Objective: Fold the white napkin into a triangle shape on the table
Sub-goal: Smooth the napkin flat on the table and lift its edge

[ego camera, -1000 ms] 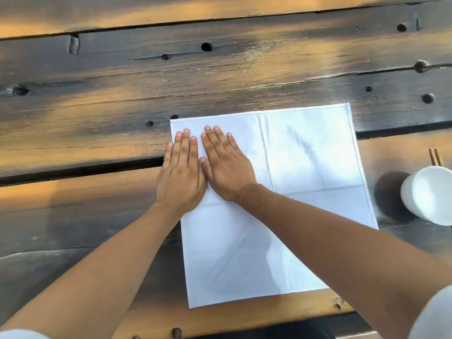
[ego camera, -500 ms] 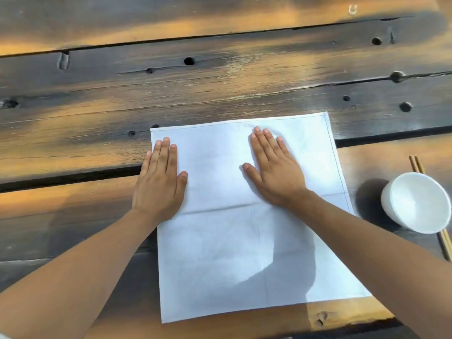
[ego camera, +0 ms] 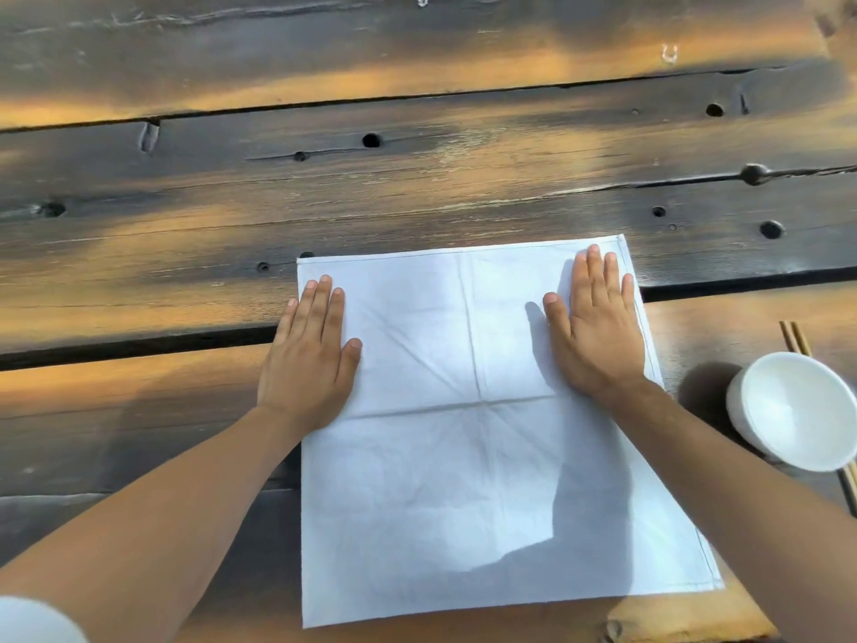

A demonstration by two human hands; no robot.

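Note:
The white napkin lies spread out as a flat square on the dark wooden table, with crease lines crossing at its middle. My left hand presses flat on its far left edge, fingers straight, part of the palm over the table. My right hand lies flat near the far right corner, fingers straight and together. Both forearms reach in from the bottom of the view.
A white bowl stands on the table just right of the napkin, with a pair of wooden chopsticks beside and under it. The table's planks have gaps, knots and holes. The near table edge runs just below the napkin.
My hands, side by side at the napkin's far left a second ago, have slid apart. The right hand has swept across to the far right corner; the left stays at the left edge.

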